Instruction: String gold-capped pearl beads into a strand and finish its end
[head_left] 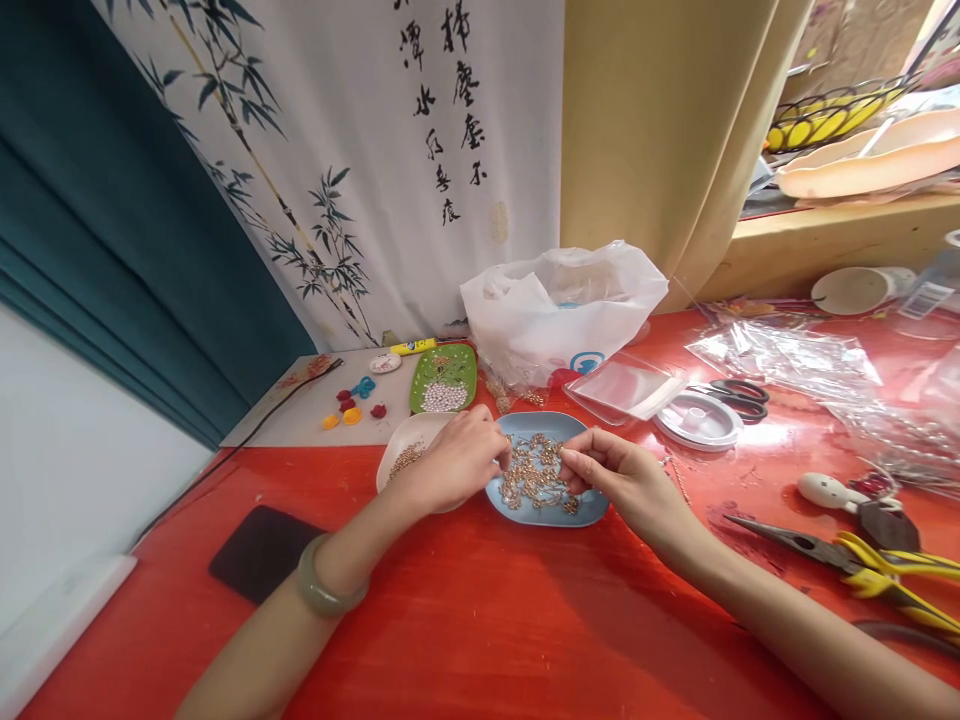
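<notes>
A blue dish (592, 508) on the red table holds a heap of small gold chain pieces (534, 473). My left hand (454, 462) reaches over the dish's left rim, its fingers pinched together at the chains. My right hand (619, 478) rests at the dish's right rim, fingers curled and pinched on the gold pieces. The tiny piece in each pinch is too small to make out. A pale green bangle (322, 585) circles my left wrist. Under my left hand lies a white dish (409, 445) with more gold bits.
A green leaf-shaped tray (444, 378) of pearl beads and a white plastic bag (559, 305) stand behind the dishes. Scissors (739, 393), a round white lid (697, 420) and clear bags lie at right. Yellow-handled pliers (862, 565) lie near the right edge. A black pad (259, 550) sits left.
</notes>
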